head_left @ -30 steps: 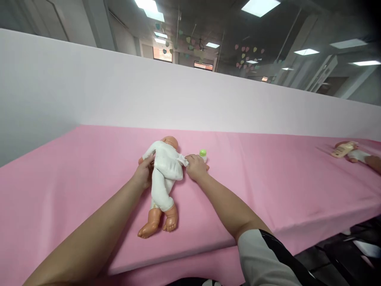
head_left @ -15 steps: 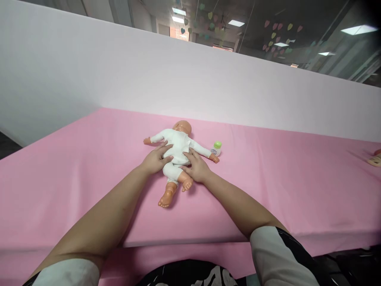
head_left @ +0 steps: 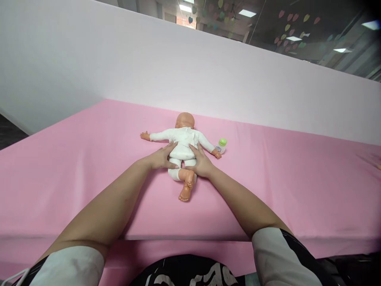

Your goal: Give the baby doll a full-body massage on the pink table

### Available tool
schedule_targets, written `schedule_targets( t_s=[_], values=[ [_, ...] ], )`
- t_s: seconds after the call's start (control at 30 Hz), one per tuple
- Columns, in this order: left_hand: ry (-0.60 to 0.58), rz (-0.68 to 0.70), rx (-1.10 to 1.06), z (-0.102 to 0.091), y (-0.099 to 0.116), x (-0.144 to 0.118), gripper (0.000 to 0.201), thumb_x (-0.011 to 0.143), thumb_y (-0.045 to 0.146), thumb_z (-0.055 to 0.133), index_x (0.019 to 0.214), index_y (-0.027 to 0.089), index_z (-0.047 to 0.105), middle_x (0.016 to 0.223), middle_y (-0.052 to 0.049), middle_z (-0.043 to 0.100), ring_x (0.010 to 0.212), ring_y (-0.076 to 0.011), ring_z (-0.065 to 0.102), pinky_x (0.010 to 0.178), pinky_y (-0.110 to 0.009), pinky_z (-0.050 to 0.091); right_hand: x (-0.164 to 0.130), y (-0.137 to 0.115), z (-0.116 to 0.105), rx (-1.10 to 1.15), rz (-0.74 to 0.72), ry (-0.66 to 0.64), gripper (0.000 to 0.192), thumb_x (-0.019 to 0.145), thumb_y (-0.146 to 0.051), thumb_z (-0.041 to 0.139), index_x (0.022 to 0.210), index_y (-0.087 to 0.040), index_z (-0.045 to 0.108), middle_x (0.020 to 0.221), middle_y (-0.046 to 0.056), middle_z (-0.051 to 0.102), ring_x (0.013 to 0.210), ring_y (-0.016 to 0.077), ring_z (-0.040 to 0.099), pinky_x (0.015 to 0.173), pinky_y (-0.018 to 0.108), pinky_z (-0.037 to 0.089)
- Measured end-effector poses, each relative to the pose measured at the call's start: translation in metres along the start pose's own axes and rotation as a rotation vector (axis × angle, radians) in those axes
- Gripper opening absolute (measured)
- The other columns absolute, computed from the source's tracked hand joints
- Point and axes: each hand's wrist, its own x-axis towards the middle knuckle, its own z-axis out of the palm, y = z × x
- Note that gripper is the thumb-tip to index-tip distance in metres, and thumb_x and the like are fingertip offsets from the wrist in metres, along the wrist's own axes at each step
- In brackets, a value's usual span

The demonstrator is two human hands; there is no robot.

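A baby doll (head_left: 183,137) in white clothes lies face down on the pink-covered table, head away from me and arms spread out. Its lower legs are bent and crossed towards me. My left hand (head_left: 162,158) grips its left-hand side at the hip, fingers on the lower back and thumb by the thigh. On the opposite side, my right hand (head_left: 203,162) holds the hip the same way. The doll's face is hidden. A small white bottle with a green cap (head_left: 221,145) stands beside the doll's hand on the right.
Pink cloth (head_left: 297,186) covers the wide table. A white partition (head_left: 208,79) rises behind its far edge, with glass and heart stickers (head_left: 290,17) above. Part of a hand or similar shape (head_left: 378,167) shows at the far right edge.
The doll has turned flatter and straighter onto its front, and its lower legs now cross. Both hands stayed at its hips and moved slightly with it. The view has tilted a little downward.
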Motion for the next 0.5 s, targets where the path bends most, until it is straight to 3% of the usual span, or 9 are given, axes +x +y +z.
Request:
schedule_targets(
  t_s=[0.13,0.27,0.37,0.5],
  values=[
    [-0.172,-0.027,-0.02,-0.012,0.004,-0.002,0.137,0.057,0.048,0.104,0.175,0.027,0.039,0.182,-0.019,0.029,0.166,-0.0499,0.034,0.129,-0.064,0.04,0.004,0.011,-0.018,-0.009,-0.119,-0.086,0.126,0.075,-0.041,0.1,0.178,-0.031,0.028,0.188,0.021,0.003,0.171,0.0425,0.029,0.131,0.056,0.041],
    [-0.162,-0.009,-0.121,-0.016,0.007,-0.004,0.129,0.057,0.046,0.104,0.171,0.022,0.046,0.179,-0.02,0.039,0.157,-0.0498,0.049,0.119,-0.062,0.052,0.003,0.015,-0.023,-0.046,-0.13,-0.102,0.124,0.075,-0.047,0.099,0.178,-0.031,0.03,0.188,0.019,0.009,0.172,0.0408,0.027,0.135,0.057,0.036],
    [-0.138,-0.004,-0.097,-0.013,0.009,-0.004,0.126,0.057,0.052,0.104,0.168,0.022,0.05,0.177,-0.02,0.041,0.158,-0.0496,0.047,0.123,-0.06,0.049,0.001,0.014,-0.015,-0.084,-0.145,-0.003,0.105,0.086,-0.057,0.089,0.174,-0.027,0.04,0.185,0.02,0.022,0.172,0.0393,0.027,0.135,0.059,0.034],
    [0.02,0.031,0.095,-0.005,0.02,-0.003,0.102,0.076,0.073,0.087,0.158,0.017,0.06,0.17,-0.021,0.052,0.159,-0.0507,0.044,0.13,-0.062,0.037,-0.001,0.012,-0.007,-0.125,-0.235,0.204,0.078,0.099,-0.059,0.073,0.164,-0.02,0.054,0.168,0.02,0.053,0.161,0.0361,0.046,0.132,0.057,0.039]
  ],
)
